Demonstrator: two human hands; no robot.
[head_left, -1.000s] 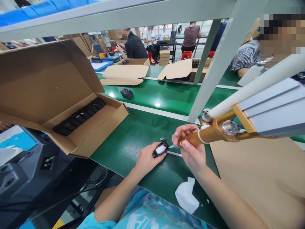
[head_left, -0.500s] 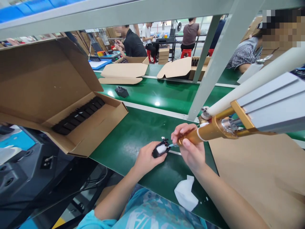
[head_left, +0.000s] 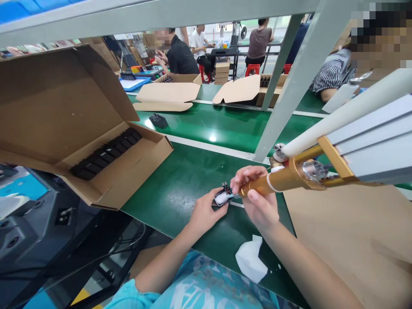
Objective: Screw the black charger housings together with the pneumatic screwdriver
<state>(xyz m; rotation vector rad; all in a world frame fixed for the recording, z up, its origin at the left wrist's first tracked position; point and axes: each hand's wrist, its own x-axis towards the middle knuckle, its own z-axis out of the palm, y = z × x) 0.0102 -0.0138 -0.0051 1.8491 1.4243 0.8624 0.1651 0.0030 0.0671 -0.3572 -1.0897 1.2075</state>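
Observation:
My left hand (head_left: 207,211) grips a small black plastic housing (head_left: 222,197) with a white insert and tiny parts at its far end. Around the gold barrel of a glue dispenser (head_left: 260,184) my right hand (head_left: 262,208) is closed, thumb on the near side and fingers on the far side. The dispenser's pale blue nozzle (head_left: 235,195) points left and meets the far end of the housing; whether it touches is too small to tell. A crumpled white tissue (head_left: 252,259) lies on the green work surface (head_left: 180,189) below my right hand.
At the left stands an open cardboard box (head_left: 138,167) with a row of black housings (head_left: 107,154). More black parts (head_left: 159,121) lie on the green belt (head_left: 199,126) beyond. A slanted metal post (head_left: 283,98) rises ahead. Cardboard (head_left: 347,240) covers the right side. Several people sit beyond.
My left hand has shifted slightly right and up with the housing, which now sits closer to the nozzle and is turned a little. My right hand stays on the dispenser.

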